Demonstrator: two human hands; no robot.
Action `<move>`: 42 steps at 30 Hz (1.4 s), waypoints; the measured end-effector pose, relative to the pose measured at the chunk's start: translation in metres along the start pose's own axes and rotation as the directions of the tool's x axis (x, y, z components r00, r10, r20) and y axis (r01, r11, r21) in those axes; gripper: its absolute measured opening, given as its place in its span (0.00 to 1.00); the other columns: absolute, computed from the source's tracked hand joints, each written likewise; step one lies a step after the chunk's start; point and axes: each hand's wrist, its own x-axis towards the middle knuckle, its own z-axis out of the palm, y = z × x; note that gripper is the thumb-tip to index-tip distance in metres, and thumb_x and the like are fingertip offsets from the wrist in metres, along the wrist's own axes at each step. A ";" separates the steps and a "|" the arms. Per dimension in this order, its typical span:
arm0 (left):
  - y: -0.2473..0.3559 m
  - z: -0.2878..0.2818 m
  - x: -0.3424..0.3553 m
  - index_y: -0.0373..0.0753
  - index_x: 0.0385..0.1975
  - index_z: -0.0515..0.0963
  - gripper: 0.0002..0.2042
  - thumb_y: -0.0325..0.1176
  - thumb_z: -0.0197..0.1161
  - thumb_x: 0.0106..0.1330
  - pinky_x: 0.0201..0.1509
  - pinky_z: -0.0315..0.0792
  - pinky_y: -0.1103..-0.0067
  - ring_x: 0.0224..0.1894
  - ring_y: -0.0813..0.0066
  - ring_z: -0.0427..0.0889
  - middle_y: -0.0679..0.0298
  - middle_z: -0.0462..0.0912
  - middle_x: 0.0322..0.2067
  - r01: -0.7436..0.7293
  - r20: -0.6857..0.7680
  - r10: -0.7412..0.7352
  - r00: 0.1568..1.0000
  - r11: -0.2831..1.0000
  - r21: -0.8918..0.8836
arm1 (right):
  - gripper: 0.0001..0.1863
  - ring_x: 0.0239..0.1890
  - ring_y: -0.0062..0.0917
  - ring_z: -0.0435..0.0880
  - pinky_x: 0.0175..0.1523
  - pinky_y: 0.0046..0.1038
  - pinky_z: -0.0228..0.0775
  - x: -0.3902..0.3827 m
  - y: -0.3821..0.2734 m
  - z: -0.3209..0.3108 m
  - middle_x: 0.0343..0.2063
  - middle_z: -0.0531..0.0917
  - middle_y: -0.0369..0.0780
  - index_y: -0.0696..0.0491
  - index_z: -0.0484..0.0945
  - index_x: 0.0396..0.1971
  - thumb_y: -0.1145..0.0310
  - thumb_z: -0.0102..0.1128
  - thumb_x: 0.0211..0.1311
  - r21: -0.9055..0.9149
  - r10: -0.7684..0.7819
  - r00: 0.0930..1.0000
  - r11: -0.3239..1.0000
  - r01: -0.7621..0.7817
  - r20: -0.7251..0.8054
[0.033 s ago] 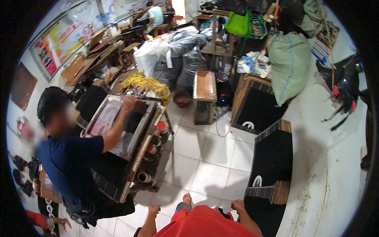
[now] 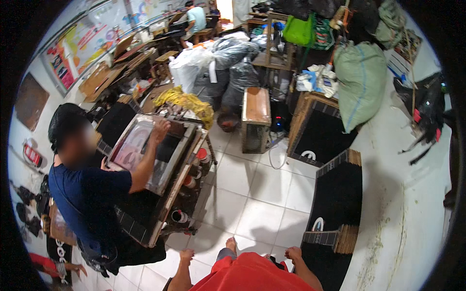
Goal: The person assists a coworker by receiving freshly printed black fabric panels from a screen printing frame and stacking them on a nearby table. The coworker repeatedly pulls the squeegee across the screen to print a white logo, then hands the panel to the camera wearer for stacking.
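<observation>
My left hand (image 2: 187, 255) hangs in front of my left side, above the white floor tiles, its fingers loosely curled with nothing in them. On the other side of my red shirt (image 2: 252, 274), my right hand (image 2: 293, 253) is also loosely closed and bare. It is nearest to the black boards (image 2: 326, 271) along the right wall, apart from them. To my left a co-worker in a dark blue shirt (image 2: 87, 189) leans over a printing screen frame (image 2: 141, 167) on a wooden stand, with one hand (image 2: 160, 130) on or just above its far edge.
Small containers (image 2: 179, 217) stand under the co-worker's stand. Wooden blocks (image 2: 347, 238) sit between the boards at right. Further off are a wooden box (image 2: 256, 119), stuffed plastic bags (image 2: 233, 72), a large green sack (image 2: 360, 87) and a yellow cloth (image 2: 187, 104).
The whole view has shifted slightly. The co-worker's hand looks a little more raised at the screen frame. My own hands stay nearly where they were.
</observation>
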 end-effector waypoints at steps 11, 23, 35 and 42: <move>0.061 -0.168 0.073 0.22 0.34 0.73 0.17 0.34 0.60 0.53 0.31 0.70 0.69 0.29 0.64 0.75 0.55 0.76 0.30 -0.326 -0.595 -0.321 0.737 0.603 -0.728 | 0.11 0.26 0.26 0.79 0.34 0.28 0.70 -0.005 -0.136 0.230 0.22 0.81 0.43 0.55 0.79 0.25 0.63 0.58 0.46 -0.506 -0.198 0.774 0.655 0.561 0.601; 0.081 -0.205 0.038 0.34 0.27 0.74 0.08 0.30 0.63 0.51 0.20 0.69 0.70 0.18 0.68 0.72 0.60 0.75 0.22 -0.268 -0.452 -0.320 0.833 0.480 -0.835 | 0.09 0.23 0.19 0.77 0.31 0.23 0.69 -0.050 -0.251 0.414 0.21 0.81 0.38 0.57 0.78 0.29 0.67 0.60 0.50 -0.188 -0.337 0.664 0.787 0.588 0.667; 0.067 -0.205 0.035 0.32 0.36 0.74 0.17 0.39 0.59 0.53 0.28 0.73 0.69 0.28 0.63 0.76 0.57 0.76 0.29 -0.234 -0.369 -0.095 0.925 0.621 -0.748 | 0.08 0.16 0.24 0.78 0.20 0.25 0.70 0.052 -0.058 0.214 0.18 0.79 0.39 0.58 0.78 0.26 0.71 0.63 0.44 -0.177 -0.073 0.958 0.976 0.125 0.276; 0.070 -0.209 0.035 0.38 0.44 0.72 0.21 0.42 0.62 0.52 0.30 0.67 0.70 0.35 0.63 0.72 0.57 0.73 0.39 -0.144 -0.341 -0.161 0.926 0.684 -0.715 | 0.06 0.17 0.29 0.79 0.24 0.30 0.73 0.055 0.002 0.081 0.18 0.80 0.42 0.55 0.81 0.20 0.68 0.60 0.43 -0.474 -0.057 0.996 0.877 0.079 0.062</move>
